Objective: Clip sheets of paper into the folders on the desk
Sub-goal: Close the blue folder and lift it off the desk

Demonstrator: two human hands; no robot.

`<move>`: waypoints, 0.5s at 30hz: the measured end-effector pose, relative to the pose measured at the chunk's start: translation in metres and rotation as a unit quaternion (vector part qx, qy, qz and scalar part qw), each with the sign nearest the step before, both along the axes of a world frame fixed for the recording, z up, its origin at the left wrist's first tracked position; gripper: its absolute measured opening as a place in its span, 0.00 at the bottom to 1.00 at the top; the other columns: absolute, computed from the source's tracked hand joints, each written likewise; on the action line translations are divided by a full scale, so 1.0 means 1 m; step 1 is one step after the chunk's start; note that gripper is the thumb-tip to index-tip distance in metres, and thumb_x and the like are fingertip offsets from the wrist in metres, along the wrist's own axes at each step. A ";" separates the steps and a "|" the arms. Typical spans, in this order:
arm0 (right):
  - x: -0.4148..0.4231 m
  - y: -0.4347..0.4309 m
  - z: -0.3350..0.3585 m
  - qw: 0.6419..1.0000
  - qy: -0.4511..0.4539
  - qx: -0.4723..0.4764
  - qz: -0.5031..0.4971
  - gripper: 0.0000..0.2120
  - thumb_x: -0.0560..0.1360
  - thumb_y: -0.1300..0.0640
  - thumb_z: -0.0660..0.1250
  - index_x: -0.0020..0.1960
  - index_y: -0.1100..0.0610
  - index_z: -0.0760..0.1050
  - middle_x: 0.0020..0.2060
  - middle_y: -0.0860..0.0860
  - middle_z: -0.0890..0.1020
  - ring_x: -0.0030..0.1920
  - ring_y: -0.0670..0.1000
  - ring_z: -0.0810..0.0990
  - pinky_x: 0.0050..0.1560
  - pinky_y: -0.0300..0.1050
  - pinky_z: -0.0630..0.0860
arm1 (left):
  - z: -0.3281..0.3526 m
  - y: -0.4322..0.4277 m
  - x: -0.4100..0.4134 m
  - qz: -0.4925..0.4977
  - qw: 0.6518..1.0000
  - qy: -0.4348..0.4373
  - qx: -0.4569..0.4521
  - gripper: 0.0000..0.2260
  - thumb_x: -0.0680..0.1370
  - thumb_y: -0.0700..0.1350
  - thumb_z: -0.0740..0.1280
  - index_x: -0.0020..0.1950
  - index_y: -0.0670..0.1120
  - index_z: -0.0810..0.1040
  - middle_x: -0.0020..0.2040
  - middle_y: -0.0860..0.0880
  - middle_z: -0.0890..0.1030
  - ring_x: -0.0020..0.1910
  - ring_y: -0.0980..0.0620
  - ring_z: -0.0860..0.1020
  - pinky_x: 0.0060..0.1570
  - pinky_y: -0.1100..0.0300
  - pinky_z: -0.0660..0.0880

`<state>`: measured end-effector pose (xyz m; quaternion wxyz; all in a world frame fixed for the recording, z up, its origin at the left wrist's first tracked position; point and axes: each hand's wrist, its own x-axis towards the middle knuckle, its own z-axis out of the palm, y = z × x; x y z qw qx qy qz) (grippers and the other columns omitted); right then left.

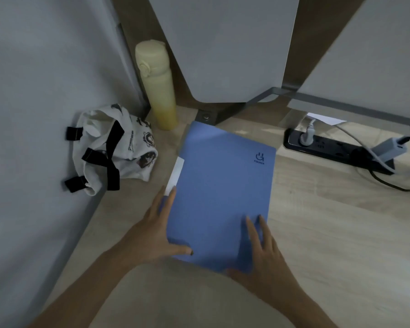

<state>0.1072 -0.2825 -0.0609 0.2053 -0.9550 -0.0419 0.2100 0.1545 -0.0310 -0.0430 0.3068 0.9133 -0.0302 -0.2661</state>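
A closed blue folder lies on the wooden desk, its logo at the far right corner. A strip of white paper sticks out along its left edge. My left hand grips the folder's near left edge, thumb on the cover and fingers along the side. My right hand rests flat on the near right part of the cover with fingers spread.
A pale yellow bottle stands at the back left beside a grey partition. A white cloth bag with black straps lies left of the folder. A black power strip with plugs and cables sits at the right.
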 end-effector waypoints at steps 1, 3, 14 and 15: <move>-0.006 0.003 -0.008 0.999 -0.025 -0.031 0.021 0.53 0.60 0.23 0.54 0.75 0.50 0.44 0.74 0.60 0.56 0.68 0.67 0.67 0.55 0.59 0.77 | -0.002 0.002 -0.002 -0.033 0.999 -0.014 0.029 0.61 0.59 0.64 0.74 0.71 0.61 0.28 0.73 0.59 0.27 0.76 0.54 0.43 0.65 0.56 0.67; -0.008 0.009 -0.017 0.997 -0.044 -0.068 0.016 0.51 0.60 0.27 0.54 0.75 0.54 0.51 0.71 0.61 0.61 0.63 0.70 0.71 0.48 0.61 0.78 | -0.010 0.008 -0.006 -0.081 0.994 -0.040 0.064 0.60 0.58 0.67 0.70 0.67 0.62 0.23 0.69 0.55 0.21 0.77 0.47 0.47 0.60 0.53 0.72; 0.000 0.005 -0.033 0.980 -0.123 -0.144 0.058 0.52 0.59 0.28 0.58 0.75 0.55 0.51 0.70 0.67 0.61 0.64 0.70 0.67 0.63 0.60 0.61 | -0.022 0.013 0.001 -0.149 0.961 -0.173 0.154 0.55 0.54 0.61 0.75 0.74 0.42 0.56 0.75 0.37 0.50 0.51 0.40 0.80 0.28 0.61 0.76; 0.004 0.005 -0.032 0.979 -0.125 -0.147 0.061 0.53 0.58 0.27 0.61 0.74 0.56 0.55 0.69 0.67 0.62 0.62 0.71 0.70 0.63 0.62 0.65 | -0.023 0.013 0.003 -0.147 0.963 -0.167 0.150 0.56 0.55 0.61 0.76 0.75 0.44 0.53 0.75 0.39 0.47 0.52 0.40 0.79 0.27 0.61 0.75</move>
